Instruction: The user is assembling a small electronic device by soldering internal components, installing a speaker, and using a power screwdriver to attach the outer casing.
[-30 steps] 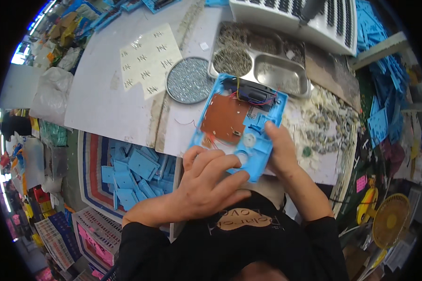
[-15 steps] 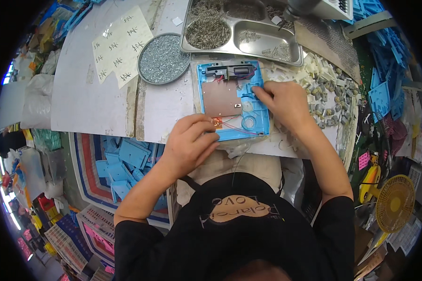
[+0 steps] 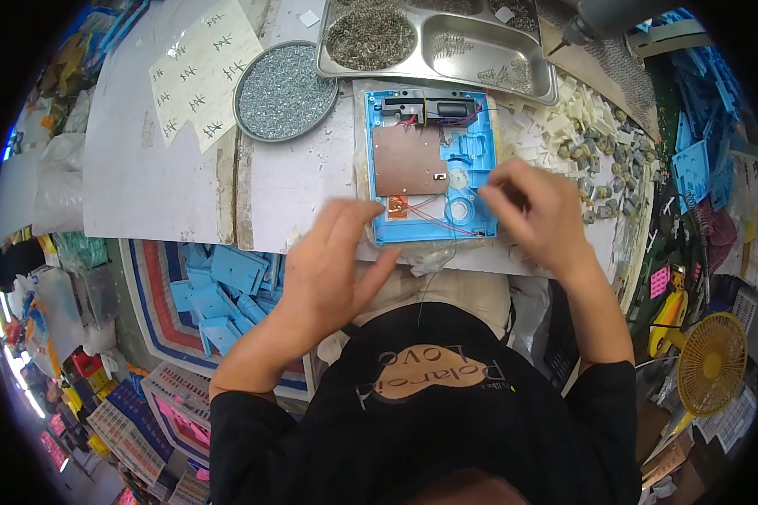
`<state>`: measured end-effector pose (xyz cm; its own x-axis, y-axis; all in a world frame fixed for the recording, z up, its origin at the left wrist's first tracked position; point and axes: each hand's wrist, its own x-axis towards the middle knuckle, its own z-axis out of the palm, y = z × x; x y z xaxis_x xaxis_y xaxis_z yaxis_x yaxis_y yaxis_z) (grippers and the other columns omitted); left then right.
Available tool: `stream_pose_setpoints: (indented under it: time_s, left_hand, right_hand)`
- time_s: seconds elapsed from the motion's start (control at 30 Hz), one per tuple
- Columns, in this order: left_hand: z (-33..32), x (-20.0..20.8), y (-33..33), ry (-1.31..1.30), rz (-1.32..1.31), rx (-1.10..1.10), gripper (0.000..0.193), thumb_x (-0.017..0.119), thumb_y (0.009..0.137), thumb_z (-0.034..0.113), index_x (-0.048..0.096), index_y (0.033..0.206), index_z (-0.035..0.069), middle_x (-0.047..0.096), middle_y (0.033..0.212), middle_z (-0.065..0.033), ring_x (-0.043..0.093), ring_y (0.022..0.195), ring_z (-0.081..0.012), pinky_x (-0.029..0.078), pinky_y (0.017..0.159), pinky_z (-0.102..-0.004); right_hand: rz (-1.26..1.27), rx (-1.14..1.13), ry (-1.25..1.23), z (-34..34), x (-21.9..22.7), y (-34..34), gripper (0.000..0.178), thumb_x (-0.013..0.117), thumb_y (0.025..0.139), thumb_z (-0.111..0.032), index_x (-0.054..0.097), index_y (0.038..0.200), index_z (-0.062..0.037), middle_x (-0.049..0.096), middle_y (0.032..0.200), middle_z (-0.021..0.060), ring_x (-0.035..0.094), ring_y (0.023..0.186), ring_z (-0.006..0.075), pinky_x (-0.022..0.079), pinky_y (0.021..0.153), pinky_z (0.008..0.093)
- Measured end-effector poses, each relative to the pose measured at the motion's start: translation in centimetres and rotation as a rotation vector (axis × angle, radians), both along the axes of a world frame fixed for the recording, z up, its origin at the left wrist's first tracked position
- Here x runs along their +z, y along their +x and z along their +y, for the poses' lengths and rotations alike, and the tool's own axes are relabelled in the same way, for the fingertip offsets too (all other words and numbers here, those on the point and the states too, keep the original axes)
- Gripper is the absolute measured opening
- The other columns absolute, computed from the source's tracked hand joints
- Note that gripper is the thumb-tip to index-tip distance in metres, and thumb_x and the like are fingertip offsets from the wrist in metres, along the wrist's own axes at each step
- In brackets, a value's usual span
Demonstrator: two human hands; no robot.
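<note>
A light blue plastic housing (image 3: 434, 229) lies on the table in front of me, its inside facing up. Fixed in it are a brown circuit board (image 3: 407, 164), a black motor unit (image 3: 429, 110) along the far edge, and thin red wires by a small copper-coloured plate (image 3: 397, 208). My left hand (image 3: 328, 265) is at the near left corner, fingers and thumb spread, holding nothing. At the right edge hovers my right hand (image 3: 541, 212), fingers curled and thumb near the forefinger; anything between them is too small to make out.
Beyond the housing stand a steel compartment tray (image 3: 429, 77) of springs and a round dish (image 3: 286, 93) of small metal parts. White and grey pieces (image 3: 594, 147) are heaped at the right. A power tool (image 3: 602, 21) hangs at the far right. Below left, a crate (image 3: 156, 324) holds blue panels.
My right hand has drawn back from inside the housing to its right edge. The left hand has opened, its thumb swinging away from the fingers. The housing sits slightly farther right in view.
</note>
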<state>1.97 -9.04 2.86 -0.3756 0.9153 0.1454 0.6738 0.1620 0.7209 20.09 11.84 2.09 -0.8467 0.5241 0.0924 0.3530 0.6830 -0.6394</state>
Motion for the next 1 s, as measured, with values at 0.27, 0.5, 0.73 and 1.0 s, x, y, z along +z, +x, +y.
stream_pose_setpoints:
  time_s: [0.27, 0.5, 0.73, 1.0]
  left_hand:
    - [-1.1, -1.5, 3.8, -0.138, -0.129, -0.176, 0.032, 0.083, 0.085, 0.017, 0.06, 0.105, 0.005, 0.066, 0.078, -0.0097, 0.068, 0.066, -0.0294, 0.052, 0.059, -0.038]
    - [-2.5, -4.6, 4.3, -0.177, -0.306, 0.045, 0.033, 0.078, 0.091, 0.018, 0.057, 0.111, 0.004, 0.068, 0.074, -0.0091, 0.069, 0.061, -0.0228, 0.052, 0.056, -0.0343]
    - [-4.5, -3.6, 0.3, -0.145, -0.481, 0.236, 0.026, 0.073, 0.094, 0.008, 0.062, 0.116, 0.0, 0.058, 0.062, -0.0044, 0.05, 0.051, -0.0121, 0.042, 0.05, -0.0255]
    - [-3.2, -4.9, 3.1, -0.224, -0.336, 0.149, 0.039, 0.086, 0.081, 0.036, 0.068, 0.093, 0.004, 0.05, 0.056, -0.005, 0.052, 0.048, -0.0193, 0.043, 0.05, -0.0349]
  right_hand:
    - [0.127, 0.301, 0.153, -4.8, -0.1, -1.4, 0.033, 0.075, 0.072, -0.009, 0.07, 0.104, -0.0068, 0.069, 0.09, 0.0036, 0.063, 0.083, 0.0234, 0.053, 0.066, 0.0352]
    - [0.153, 0.372, 0.159, -5.6, -0.4, -2.8, 0.03, 0.071, 0.075, -0.011, 0.07, 0.104, -0.0061, 0.069, 0.093, 0.0037, 0.064, 0.086, 0.0222, 0.054, 0.067, 0.0333]
    - [0.144, 0.427, 0.17, -6.7, -0.9, -4.7, 0.031, 0.07, 0.076, -0.011, 0.069, 0.107, -0.0047, 0.069, 0.093, 0.0053, 0.065, 0.087, 0.0238, 0.057, 0.069, 0.0344]
    - [0.209, 0.449, 0.091, -6.4, -1.4, -4.8, 0.037, 0.074, 0.075, -0.01, 0.069, 0.111, -0.0051, 0.071, 0.096, 0.0077, 0.068, 0.089, 0.0258, 0.057, 0.072, 0.0368]
